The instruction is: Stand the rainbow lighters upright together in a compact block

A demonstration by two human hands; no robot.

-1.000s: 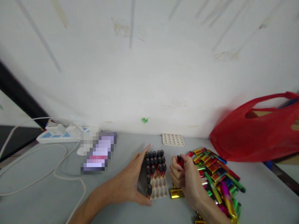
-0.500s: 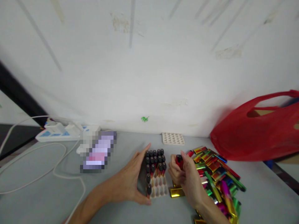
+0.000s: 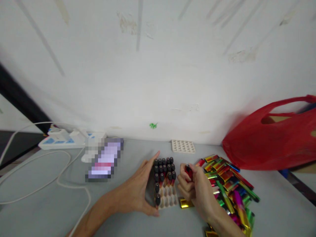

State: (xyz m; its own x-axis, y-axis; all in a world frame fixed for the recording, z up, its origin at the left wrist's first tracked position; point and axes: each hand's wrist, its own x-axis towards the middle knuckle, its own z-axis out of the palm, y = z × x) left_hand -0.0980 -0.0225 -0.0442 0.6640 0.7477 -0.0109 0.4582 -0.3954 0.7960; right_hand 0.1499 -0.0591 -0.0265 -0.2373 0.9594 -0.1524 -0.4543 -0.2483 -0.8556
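**Slick-looking little tubes, grip them by the sides**

Right fingers (image 3: 184,186) were curled shut around a glossy red, black-topped tube (image 3: 189,171), upright just right of the cream, pocketed tray (image 3: 168,199). Looked light and stiff to me, probably slippery, so I'd pinch the sides below the top. Left fingers (image 3: 148,163) were spread open along the tray's left side, near standing black-topped tubes (image 3: 157,177). Farther right, shiny multicoloured tubes (image 3: 226,177) lay heaped on the grey table (image 3: 274,200), likely prone to rolling or sliding.
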